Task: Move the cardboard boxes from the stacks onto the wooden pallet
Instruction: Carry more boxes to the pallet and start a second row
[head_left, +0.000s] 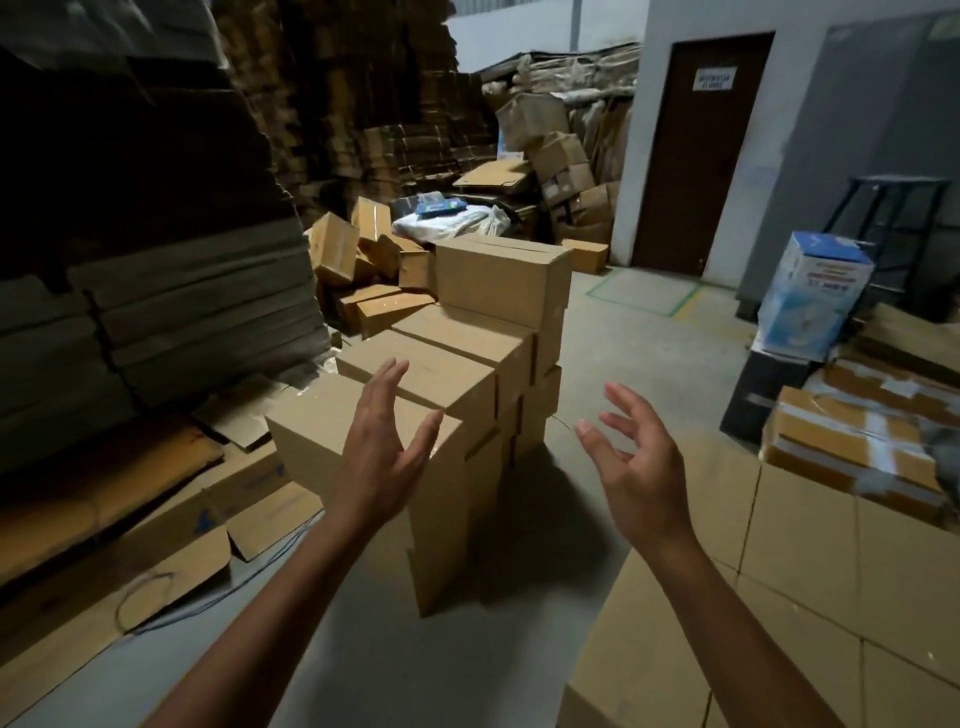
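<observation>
Both hands are stretched out, fingers spread, holding nothing. The left hand (387, 447) is right by the nearest box (306, 441) on the stacks of cardboard boxes (467, 358). The right hand (634, 467) hangs over the floor (623, 332) beside them. More brown boxes (810, 571) lie low on the right.

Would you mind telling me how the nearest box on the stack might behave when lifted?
The nearest box probably stays stiff: its faces look flat, its edges crisp. The stack beneath sits staggered, so neighbours may shift.
</observation>
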